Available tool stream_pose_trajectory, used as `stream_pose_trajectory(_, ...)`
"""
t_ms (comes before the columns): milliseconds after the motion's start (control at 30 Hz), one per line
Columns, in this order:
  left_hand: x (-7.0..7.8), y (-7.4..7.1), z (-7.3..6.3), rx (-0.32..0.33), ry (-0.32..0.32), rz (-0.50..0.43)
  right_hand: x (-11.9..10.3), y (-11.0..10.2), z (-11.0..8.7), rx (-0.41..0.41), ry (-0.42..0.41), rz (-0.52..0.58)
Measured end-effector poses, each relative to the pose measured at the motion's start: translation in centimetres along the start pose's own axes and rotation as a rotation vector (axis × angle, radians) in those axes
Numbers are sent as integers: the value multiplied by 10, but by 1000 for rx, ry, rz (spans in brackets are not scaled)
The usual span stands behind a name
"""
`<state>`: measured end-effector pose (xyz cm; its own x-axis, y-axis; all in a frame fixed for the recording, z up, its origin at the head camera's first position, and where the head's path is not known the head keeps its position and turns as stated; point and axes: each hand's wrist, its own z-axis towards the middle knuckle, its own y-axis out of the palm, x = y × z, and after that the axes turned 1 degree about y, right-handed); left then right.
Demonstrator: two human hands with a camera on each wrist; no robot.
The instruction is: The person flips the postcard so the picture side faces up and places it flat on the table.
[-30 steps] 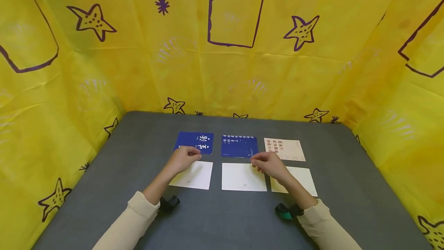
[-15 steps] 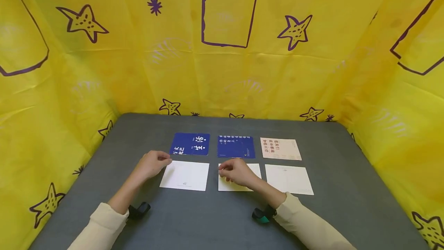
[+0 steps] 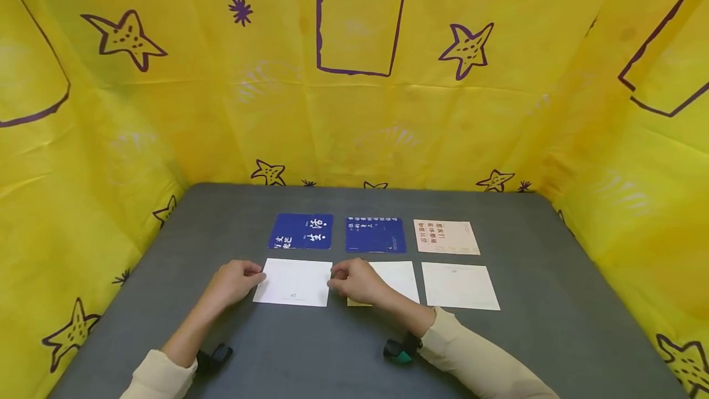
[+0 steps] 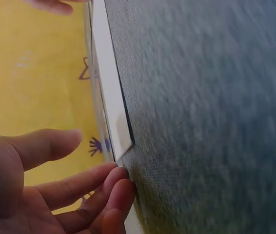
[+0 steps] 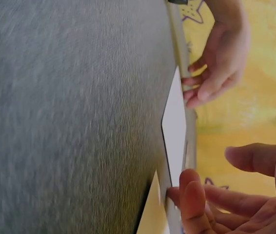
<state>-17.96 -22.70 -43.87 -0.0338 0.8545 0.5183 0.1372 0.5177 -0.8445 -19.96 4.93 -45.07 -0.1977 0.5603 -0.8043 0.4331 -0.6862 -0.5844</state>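
Observation:
A white card (image 3: 293, 282) with a small printed mark lies flat at the left of the near row. My left hand (image 3: 235, 282) is at its left edge, fingertips right by the paper. In the left wrist view the thumb (image 4: 65, 145) stands well apart from the loosely bent fingers (image 4: 121, 187). My right hand (image 3: 357, 282) is at the same card's right edge, partly covering the middle white card (image 3: 399, 279). The right wrist view shows that thumb (image 5: 250, 157) also spread away from the fingers (image 5: 192, 195), with nothing pinched between them.
A third white card (image 3: 461, 286) lies to the right. Behind the near row are two blue cards (image 3: 301, 231) and a pale pink printed card (image 3: 446, 237). All lie on a dark grey table (image 3: 310, 350) enclosed by a yellow patterned cloth (image 3: 354, 109).
Both hands have moved left; the right hand went from the right-hand cards to the left white card's right edge. The left hand came down from over that card to its left edge.

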Motion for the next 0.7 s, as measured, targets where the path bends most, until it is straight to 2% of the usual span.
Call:
stream_pose_trajectory(200, 1, 4, -4, -7, 13, 8, -8, 13, -2, -4, 16, 25)
stream_pose_trajectory(367, -1, 1, -4, -22, 57, -43, -10, 16, -2, 13, 15, 27)
stream_pose_trajectory(467, -6, 0, -5, -16, 78, -65, -8, 17, -1, 24, 58, 113)
stream_pose_trajectory(567, -9, 0, -4, -21, 79, -94, -3, 16, 1, 41, 118, 247)
stream_pose_trajectory(700, -11, 2, -3, -47, 57, -153, 2, 15, 5, 59, 174, 359)
